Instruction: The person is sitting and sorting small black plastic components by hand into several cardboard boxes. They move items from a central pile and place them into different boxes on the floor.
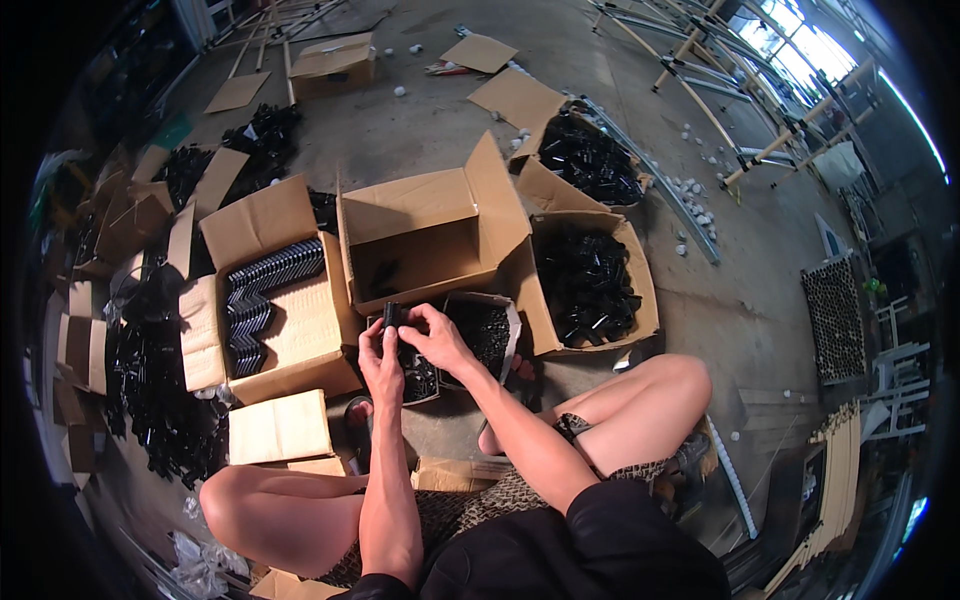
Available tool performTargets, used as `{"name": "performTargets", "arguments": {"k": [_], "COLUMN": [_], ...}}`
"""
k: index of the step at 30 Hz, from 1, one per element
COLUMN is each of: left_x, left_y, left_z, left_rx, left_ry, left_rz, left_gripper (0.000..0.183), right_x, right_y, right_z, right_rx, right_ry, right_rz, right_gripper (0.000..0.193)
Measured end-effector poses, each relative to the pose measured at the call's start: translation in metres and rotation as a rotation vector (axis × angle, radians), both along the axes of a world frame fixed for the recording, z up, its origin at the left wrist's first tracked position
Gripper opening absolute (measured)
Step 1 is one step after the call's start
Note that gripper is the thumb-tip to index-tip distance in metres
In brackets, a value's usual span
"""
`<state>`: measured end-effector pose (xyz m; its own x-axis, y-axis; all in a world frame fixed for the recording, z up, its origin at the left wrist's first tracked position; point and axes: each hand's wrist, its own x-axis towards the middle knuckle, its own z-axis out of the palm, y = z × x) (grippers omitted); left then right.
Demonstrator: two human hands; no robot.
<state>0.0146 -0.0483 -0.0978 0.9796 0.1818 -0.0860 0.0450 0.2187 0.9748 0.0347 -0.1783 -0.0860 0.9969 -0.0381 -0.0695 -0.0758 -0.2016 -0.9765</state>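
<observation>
Left hand: the left hand (378, 358) is raised in front of the body, its thumb and fingers closed round the lower part of a short black tube (391, 313).
Right hand: the right hand (440, 342) meets it from the right, fingers bent and drawn together at the tube; whether the tips pinch it or only touch it, I cannot tell.
Black tube: roughly upright between the hands, above the small bins and just in front of the middle box.
Small bins: a bin (515, 335) of small black pieces (483, 332) sits beneath and just beside the right hand.
Middle box: the middle box (455, 288) stands open, a little dark matter inside.
Left box: the left box (305, 372) holds black parts (275, 275) in neat rows.
Right box: the right box (548, 330) holds loose black parts (585, 285).
Floor: grey concrete (430, 110), with a black heap (165, 400) at left and white bits (692, 195) near a metal rail (690, 220).
Room: pipe frames (745, 160) stand at upper right before a bright window (790, 45).
</observation>
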Motion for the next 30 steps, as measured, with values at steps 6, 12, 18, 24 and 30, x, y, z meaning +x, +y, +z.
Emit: {"name": "performTargets", "arguments": {"k": [6,12,18,24,30], "left_x": [-0.001,-0.004,-0.002,-0.003,-0.004], "left_y": [-0.002,-0.003,0.002,0.003,0.001], "left_z": [0.008,0.017,0.007,0.012,0.016], "left_rx": [-0.068,-0.081,-0.097,-0.027,-0.053], "left_ry": [0.010,0.025,-0.004,0.053,0.036], "left_rz": [-0.004,0.000,-0.002,0.006,0.034], "left_gripper": [0.033,0.032,0.032,0.032,0.030], "right_x": [0.002,0.003,0.000,-0.001,0.002], "right_y": [-0.002,-0.004,-0.001,0.000,-0.002], "right_z": [0.016,0.010,0.017,0.013,0.023], "right_rx": [-0.073,-0.060,-0.011,-0.007,-0.066], "right_ry": [0.060,0.021,0.074,0.063,0.128], "right_rz": [0.024,0.066,0.080,0.053,0.090], "right_gripper": [0.030,0.036,0.030,0.034,0.030]}}
